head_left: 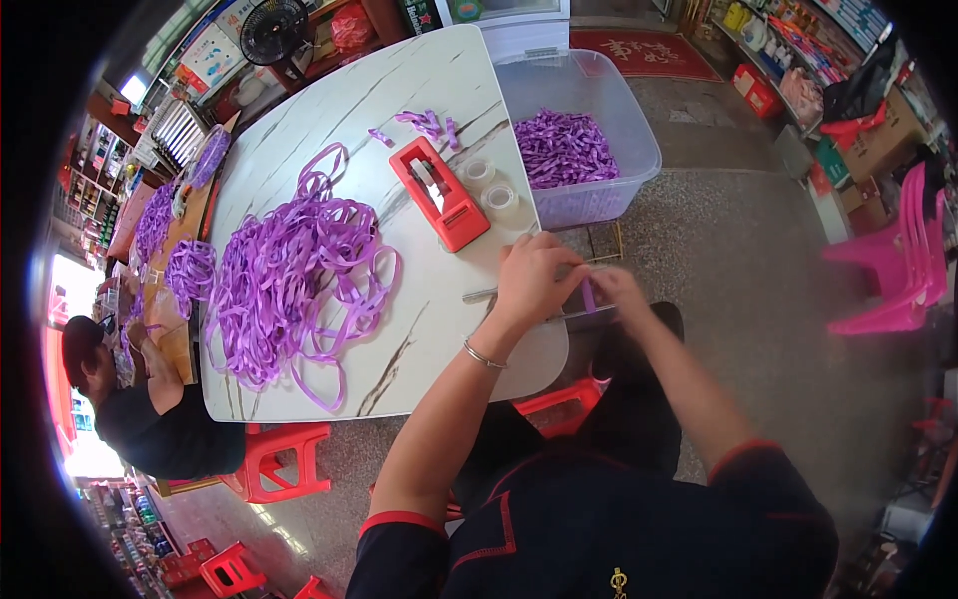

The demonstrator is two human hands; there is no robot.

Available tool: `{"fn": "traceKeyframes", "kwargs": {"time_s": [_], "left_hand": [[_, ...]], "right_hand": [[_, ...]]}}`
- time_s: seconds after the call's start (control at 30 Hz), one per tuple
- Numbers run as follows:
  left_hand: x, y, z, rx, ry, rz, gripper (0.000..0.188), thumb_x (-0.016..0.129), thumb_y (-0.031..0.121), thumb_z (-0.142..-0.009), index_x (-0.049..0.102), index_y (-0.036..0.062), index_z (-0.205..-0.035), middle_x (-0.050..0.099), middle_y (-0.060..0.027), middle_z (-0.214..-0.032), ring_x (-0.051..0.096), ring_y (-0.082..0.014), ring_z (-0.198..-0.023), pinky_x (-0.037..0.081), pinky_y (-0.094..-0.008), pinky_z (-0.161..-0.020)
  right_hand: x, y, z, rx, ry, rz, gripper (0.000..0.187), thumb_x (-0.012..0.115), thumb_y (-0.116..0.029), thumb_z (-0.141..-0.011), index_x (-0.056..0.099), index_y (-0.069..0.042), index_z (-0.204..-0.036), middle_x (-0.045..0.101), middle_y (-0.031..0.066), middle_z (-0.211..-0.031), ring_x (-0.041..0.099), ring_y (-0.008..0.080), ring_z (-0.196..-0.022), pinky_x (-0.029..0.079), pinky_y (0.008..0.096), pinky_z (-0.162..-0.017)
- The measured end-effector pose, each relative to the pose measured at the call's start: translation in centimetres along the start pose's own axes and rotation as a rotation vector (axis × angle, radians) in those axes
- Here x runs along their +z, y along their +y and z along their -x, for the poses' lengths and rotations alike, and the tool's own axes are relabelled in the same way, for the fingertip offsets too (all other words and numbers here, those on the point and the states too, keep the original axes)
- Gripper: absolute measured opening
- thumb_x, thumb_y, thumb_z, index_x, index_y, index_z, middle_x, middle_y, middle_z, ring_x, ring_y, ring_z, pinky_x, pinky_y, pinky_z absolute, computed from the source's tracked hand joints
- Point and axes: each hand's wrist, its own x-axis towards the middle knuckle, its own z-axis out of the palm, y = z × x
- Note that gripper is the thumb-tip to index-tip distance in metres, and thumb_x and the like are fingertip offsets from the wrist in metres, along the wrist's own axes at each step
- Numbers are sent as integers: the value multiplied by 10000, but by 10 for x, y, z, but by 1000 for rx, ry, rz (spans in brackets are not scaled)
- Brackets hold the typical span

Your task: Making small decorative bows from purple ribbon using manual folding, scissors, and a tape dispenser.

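Two hands [537,275] [623,298], purple ribbon [588,295] between

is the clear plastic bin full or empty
Partly full: purple ribbon pieces lie inside the bin, with bare wall showing above them.

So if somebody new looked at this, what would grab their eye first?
Probably the big tangled heap of purple ribbon on the left of the white marbled table, then the red tape dispenser to its right. Just past the table's right edge, a clear plastic tub holds many short purple pieces. Nearer the viewer, the left hand and blurred right hand have a purple strip between them.
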Motion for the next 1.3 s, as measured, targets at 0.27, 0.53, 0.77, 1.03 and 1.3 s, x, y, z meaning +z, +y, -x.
{"fn": "traceKeyframes", "kwargs": {"time_s": [0.27,0.53,0.77,1.03,1.3], "left_hand": [[0,3,-6,-58,-100,-76,154,671,294,-738,706,149,-777,594,-23,-839,524,-228,-882,354,-405,-760],[-11,32,39,-73,128,423,186,576,198,-852,619,21,-818,531,-32,-699,508,-161,-627,359,-253,-546],[-22,77,104,-812,-262,1294,448,319,429,-963,414,58,-1196,434,5,-639,344,-60,-524,282,-199,-476],[10,47,85,-807,-420,2248,474,314,509,-931,403,112,-1175,291,25,-625,277,-84,-522,240,-203,-470],[4,41,86,-761,-454,2334,281,399,344,-921,446,139,-1108,277,22,-643,275,-86,-537,243,-202,-471]], "right_hand": [[36,-3,81,-77,119,-342,113,622,-147,-846,626,-39,-879,629,22,-787,581,68,-719,454,197,-630],[39,-30,87,15,162,-413,124,623,-106,-832,592,-45,-936,610,13,-753,533,51,-629,419,164,-568],[27,-32,86,116,69,-384,122,649,-164,-830,625,-56,-881,630,-2,-757,542,17,-601,418,129,-525],[23,-40,82,146,44,-267,185,647,-248,-833,628,-64,-838,611,-15,-701,523,21,-569,380,144,-487],[9,-142,57,46,-483,244,248,566,-279,-876,625,-66,-764,561,-20,-627,456,34,-500,335,180,-455]]}}
